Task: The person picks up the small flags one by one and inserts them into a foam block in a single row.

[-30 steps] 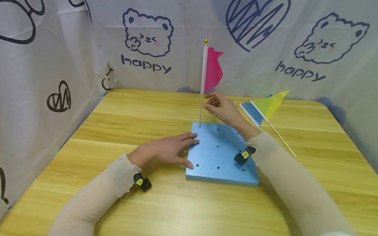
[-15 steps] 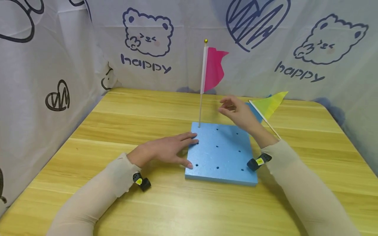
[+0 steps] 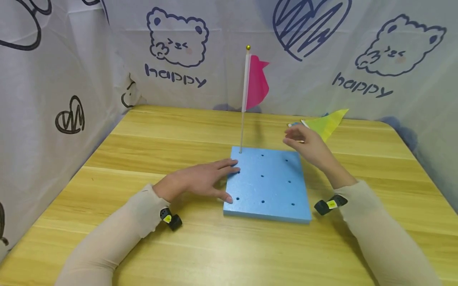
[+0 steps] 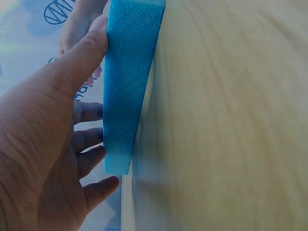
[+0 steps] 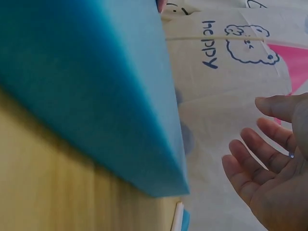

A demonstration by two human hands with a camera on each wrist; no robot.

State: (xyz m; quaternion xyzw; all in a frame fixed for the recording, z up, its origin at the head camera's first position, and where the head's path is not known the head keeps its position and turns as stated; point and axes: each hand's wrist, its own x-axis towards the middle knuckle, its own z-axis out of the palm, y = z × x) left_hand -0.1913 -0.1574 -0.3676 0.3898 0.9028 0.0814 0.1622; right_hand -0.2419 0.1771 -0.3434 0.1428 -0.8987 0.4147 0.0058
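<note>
A pink flag (image 3: 255, 85) on a thin stick stands upright in the back left hole of a light blue foam board (image 3: 273, 190). My left hand (image 3: 200, 180) rests on the board's left edge, fingers spread, as the left wrist view also shows. Off the board's back right corner, my right hand (image 3: 311, 147) hovers with loosely bent fingers and holds nothing. Just behind and beneath it lie a yellow flag (image 3: 332, 122) and a blue flag (image 3: 294, 124). The hand and wrist cover most of the blue flag and the yellow flag's stick.
The board has several small holes (image 3: 262, 176) in rows. A wooden table (image 3: 200, 250) carries everything. White cloth (image 3: 229, 51) printed with bears and hearts hangs behind the table and along its sides.
My right hand has moved away from the pink flag's stick, rightward to the flags lying on the table. My left hand has stayed on the board.
</note>
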